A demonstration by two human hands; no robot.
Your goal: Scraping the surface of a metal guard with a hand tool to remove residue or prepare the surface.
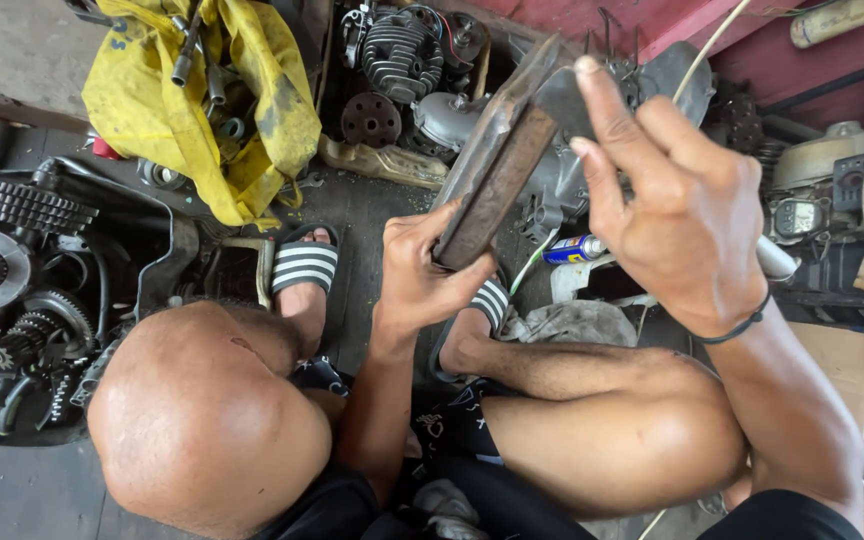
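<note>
Rusty metal, a flat bar (500, 160), tilts up between both hands: the left hand (422, 275) closes round its lower end, and the right hand (667, 205) presses half-open fingers against its upper end. Below lies a grimy dark floor (362, 215). Beyond the bar sit engine parts (402, 60); left of it, a yellow cloth (192, 100) and gears (22, 205).

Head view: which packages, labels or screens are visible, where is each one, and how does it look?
Spray can: lying on the floor behind the hands; cylinder, blue and yellow label.
Pale can: lying top right; cylinder, cream colour.
Instrument dial: right side, among engine parts; grey housing, pale face.
</note>
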